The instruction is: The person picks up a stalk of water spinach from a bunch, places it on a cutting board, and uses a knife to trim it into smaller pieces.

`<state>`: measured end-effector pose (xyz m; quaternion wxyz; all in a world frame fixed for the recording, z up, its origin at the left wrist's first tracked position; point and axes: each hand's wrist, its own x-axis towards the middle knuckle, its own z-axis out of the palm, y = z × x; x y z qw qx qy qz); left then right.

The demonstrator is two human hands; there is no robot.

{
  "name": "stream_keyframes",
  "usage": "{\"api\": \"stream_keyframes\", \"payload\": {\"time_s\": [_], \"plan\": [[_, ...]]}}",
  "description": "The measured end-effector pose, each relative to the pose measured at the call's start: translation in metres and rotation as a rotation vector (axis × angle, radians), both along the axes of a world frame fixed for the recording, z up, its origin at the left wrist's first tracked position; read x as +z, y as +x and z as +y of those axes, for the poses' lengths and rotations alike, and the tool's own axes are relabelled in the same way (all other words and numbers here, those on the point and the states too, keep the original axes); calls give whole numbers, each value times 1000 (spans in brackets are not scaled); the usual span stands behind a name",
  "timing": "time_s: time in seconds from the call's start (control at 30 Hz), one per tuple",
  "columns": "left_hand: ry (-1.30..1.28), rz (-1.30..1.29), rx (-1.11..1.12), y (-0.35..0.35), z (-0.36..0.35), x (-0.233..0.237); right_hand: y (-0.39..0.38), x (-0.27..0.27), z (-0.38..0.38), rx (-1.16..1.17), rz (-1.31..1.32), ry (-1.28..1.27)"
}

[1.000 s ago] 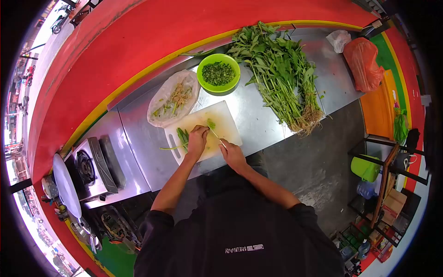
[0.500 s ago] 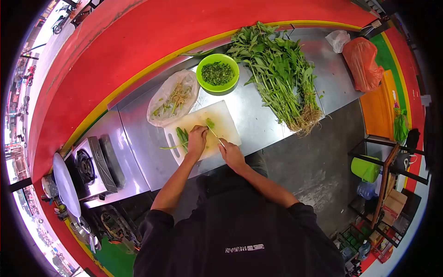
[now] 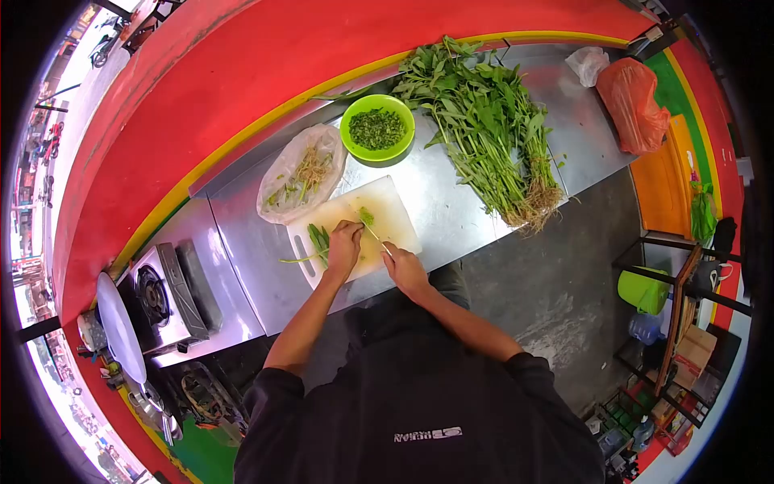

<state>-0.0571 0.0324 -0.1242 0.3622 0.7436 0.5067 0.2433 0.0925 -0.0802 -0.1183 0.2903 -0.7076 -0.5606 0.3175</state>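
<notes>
On a white cutting board (image 3: 395,202), my left hand (image 3: 344,244) is closed over a small bunch of leafy greens (image 3: 318,239), whose leaves and a stem stick out to its left. My right hand (image 3: 405,268) grips a knife (image 3: 375,237), the blade pointing up and left beside my left fingertips. Chopped greens (image 3: 366,216) lie at the blade's far end. Behind the board stands a lime-green bowl (image 3: 348,143) full of chopped greens. A clear plastic bag (image 3: 272,194) with roots and stem scraps lies at the board's upper left.
A large pile of rooted leafy stalks (image 3: 492,129) covers the counter to the right. Farther right sit a red plastic bag (image 3: 633,105) and a white bag (image 3: 588,64). At left is a gas stove (image 3: 161,298) beside a large pale lid or pan (image 3: 121,327). A rack (image 3: 673,315) stands at lower right.
Both hands stay in nearly the same place, still holding the greens and the knife. The view has shifted very slightly.
</notes>
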Motion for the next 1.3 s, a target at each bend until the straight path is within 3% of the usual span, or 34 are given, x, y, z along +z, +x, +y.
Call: {"api": "stream_keyframes", "payload": {"time_s": [0.3, 0.37, 0.63, 1.3], "plan": [[-50, 37, -35, -4, 2, 3, -5, -6, 13, -2, -11, 10], [77, 36, -49, -4, 3, 2, -5, -6, 9, 7, 17, -11], [-13, 10, -30, -3, 2, 4, -2, -2, 7, 20, -36, -87], [37, 57, -34, -4, 0, 2, -8, -5, 13, -20, 9, -3]]}}
